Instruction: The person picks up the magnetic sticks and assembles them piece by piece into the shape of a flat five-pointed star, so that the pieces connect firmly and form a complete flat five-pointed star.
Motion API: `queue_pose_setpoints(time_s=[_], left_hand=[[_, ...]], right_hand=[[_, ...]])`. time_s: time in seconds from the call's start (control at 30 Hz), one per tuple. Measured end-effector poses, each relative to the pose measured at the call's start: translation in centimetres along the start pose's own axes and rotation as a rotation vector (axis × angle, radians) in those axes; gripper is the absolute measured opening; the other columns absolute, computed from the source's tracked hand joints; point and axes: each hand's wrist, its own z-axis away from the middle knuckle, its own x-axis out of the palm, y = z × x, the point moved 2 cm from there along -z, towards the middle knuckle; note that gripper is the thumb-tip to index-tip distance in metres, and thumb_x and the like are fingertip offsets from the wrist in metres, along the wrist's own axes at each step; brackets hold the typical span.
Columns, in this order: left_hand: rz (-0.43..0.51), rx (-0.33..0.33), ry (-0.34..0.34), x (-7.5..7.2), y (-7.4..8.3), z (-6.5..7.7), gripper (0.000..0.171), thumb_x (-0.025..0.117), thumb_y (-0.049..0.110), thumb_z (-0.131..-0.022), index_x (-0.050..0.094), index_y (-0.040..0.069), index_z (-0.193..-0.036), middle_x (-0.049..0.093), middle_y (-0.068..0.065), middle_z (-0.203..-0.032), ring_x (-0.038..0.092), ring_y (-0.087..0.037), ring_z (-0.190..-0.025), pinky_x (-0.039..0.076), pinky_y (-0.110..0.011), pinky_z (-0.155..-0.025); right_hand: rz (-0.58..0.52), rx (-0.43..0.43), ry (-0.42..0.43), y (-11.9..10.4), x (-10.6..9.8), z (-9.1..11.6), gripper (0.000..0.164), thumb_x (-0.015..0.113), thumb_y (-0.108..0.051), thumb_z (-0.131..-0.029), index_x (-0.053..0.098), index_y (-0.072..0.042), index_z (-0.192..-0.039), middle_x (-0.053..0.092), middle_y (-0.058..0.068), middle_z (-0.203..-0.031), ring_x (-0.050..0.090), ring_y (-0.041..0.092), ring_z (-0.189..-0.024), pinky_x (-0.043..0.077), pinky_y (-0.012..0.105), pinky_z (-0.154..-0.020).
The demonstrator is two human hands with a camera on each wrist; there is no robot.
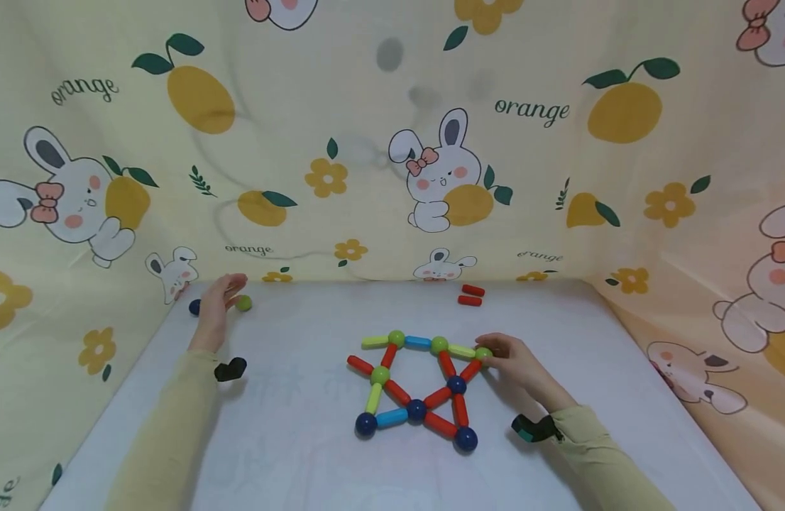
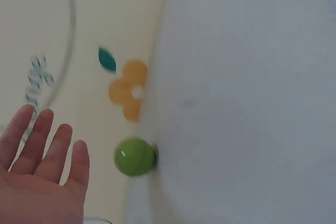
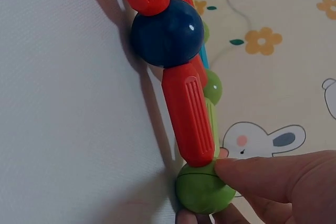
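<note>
On the white table lies a flat frame of rods and balls: red rods [image 1: 440,424], blue rods [image 1: 418,343], light green rods [image 1: 374,399], green balls [image 1: 396,338] and dark blue balls [image 1: 465,438]. My right hand [image 1: 519,365] pinches the green corner ball [image 3: 206,188] at the frame's right end, where a red rod [image 3: 188,114] and a light green rod meet. At the far left, my left hand [image 1: 217,304] is held with fingers extended, holding nothing. Beside its fingers sits a loose green ball [image 2: 135,157]. A loose dark blue ball [image 1: 195,307] is partly hidden behind that hand.
Two loose red rods [image 1: 471,296] lie side by side near the table's back edge. A patterned cloth [image 1: 367,106] hangs behind the table [image 1: 290,461] and along both its sides. Each wrist wears a dark camera mount [image 1: 231,369].
</note>
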Motion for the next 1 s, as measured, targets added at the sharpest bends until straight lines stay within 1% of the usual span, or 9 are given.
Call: queue_pose_setpoints(time_s=[0.2,0.3,0.37,0.47,0.57,0.63,0.73,0.83,1.0], left_hand=[[-0.006,-0.083,0.044,-1.2,-1.4,-1.6,0.071,0.017,0.054,-0.102,0.038,-0.001,-0.142,0.033,-0.019,-0.149,0.024,-0.031,-0.140,0.012,-0.049,-0.113],[-0.037,-0.126,0.046,-1.3,-2.1,-1.7,0.073,0.017,0.056,-0.101,0.035,0.000,-0.144,0.032,-0.022,-0.149,0.019,-0.033,-0.141,0.009,-0.049,-0.113],[-0.107,-0.145,0.045,-1.1,-2.4,-1.6,0.070,0.022,0.053,-0.101,0.033,0.000,-0.145,0.032,-0.022,-0.149,0.020,-0.033,-0.141,0.010,-0.049,-0.113],[-0.247,-0.146,0.042,-0.5,-3.0,-1.4,0.056,0.039,0.036,-0.103,0.036,0.000,-0.144,0.037,-0.023,-0.145,0.028,-0.035,-0.136,0.020,-0.048,-0.112],[-0.367,-0.144,0.064,0.0,-3.9,-1.3,0.045,0.054,0.012,-0.096,0.046,0.002,-0.139,0.043,-0.020,-0.140,0.040,-0.034,-0.125,0.034,-0.046,-0.104],[-0.404,-0.123,0.078,0.3,-4.3,-1.3,0.043,0.057,0.000,-0.091,0.052,0.001,-0.133,0.047,-0.020,-0.134,0.044,-0.033,-0.117,0.039,-0.045,-0.099],[-0.446,-0.105,0.093,0.8,-4.5,-1.1,0.040,0.058,-0.002,-0.090,0.055,0.000,-0.129,0.049,-0.020,-0.130,0.047,-0.034,-0.113,0.042,-0.045,-0.097],[-0.426,-0.121,0.077,1.9,-4.0,-0.2,0.038,0.059,0.004,-0.092,0.054,-0.001,-0.130,0.051,-0.021,-0.128,0.050,-0.033,-0.112,0.043,-0.042,-0.096],[-0.245,-0.213,-0.027,5.2,-3.3,2.2,0.040,0.055,0.018,-0.098,0.050,-0.001,-0.133,0.052,-0.019,-0.127,0.055,-0.024,-0.106,0.049,-0.029,-0.088]], right_hand=[[-0.008,-0.001,-0.009,0.1,0.2,-0.1,0.039,0.062,-0.009,-0.092,0.054,0.000,-0.129,0.057,0.018,-0.126,0.054,0.033,-0.113,0.039,0.052,-0.100],[-0.014,-0.001,-0.011,0.1,0.3,-0.2,0.040,0.063,-0.011,-0.092,0.054,0.000,-0.129,0.057,0.017,-0.126,0.054,0.033,-0.113,0.039,0.053,-0.100],[-0.009,-0.002,-0.011,0.2,0.3,-0.3,0.039,0.063,-0.012,-0.092,0.054,0.000,-0.129,0.058,0.017,-0.125,0.054,0.031,-0.112,0.040,0.052,-0.099],[0.000,-0.004,-0.008,0.2,0.4,-0.2,0.038,0.063,-0.012,-0.093,0.055,0.000,-0.128,0.059,0.016,-0.124,0.055,0.030,-0.110,0.041,0.052,-0.099],[0.007,-0.010,-0.004,-0.1,0.3,-0.1,0.037,0.062,-0.011,-0.093,0.055,0.000,-0.128,0.059,0.016,-0.123,0.055,0.030,-0.109,0.040,0.052,-0.098],[0.009,-0.015,-0.003,-0.2,0.3,0.0,0.036,0.061,-0.010,-0.094,0.055,0.001,-0.127,0.059,0.016,-0.122,0.055,0.030,-0.108,0.040,0.052,-0.098],[0.010,-0.012,-0.001,-0.2,0.3,0.0,0.036,0.061,-0.010,-0.094,0.055,0.001,-0.127,0.059,0.016,-0.122,0.055,0.030,-0.108,0.040,0.052,-0.098],[0.008,-0.005,0.001,-0.2,0.3,0.1,0.036,0.061,-0.010,-0.094,0.055,0.001,-0.127,0.059,0.016,-0.122,0.055,0.030,-0.109,0.039,0.054,-0.099],[0.016,-0.001,0.005,-0.2,0.1,0.4,0.036,0.059,-0.010,-0.094,0.054,0.002,-0.128,0.058,0.017,-0.123,0.054,0.031,-0.109,0.038,0.054,-0.100]])
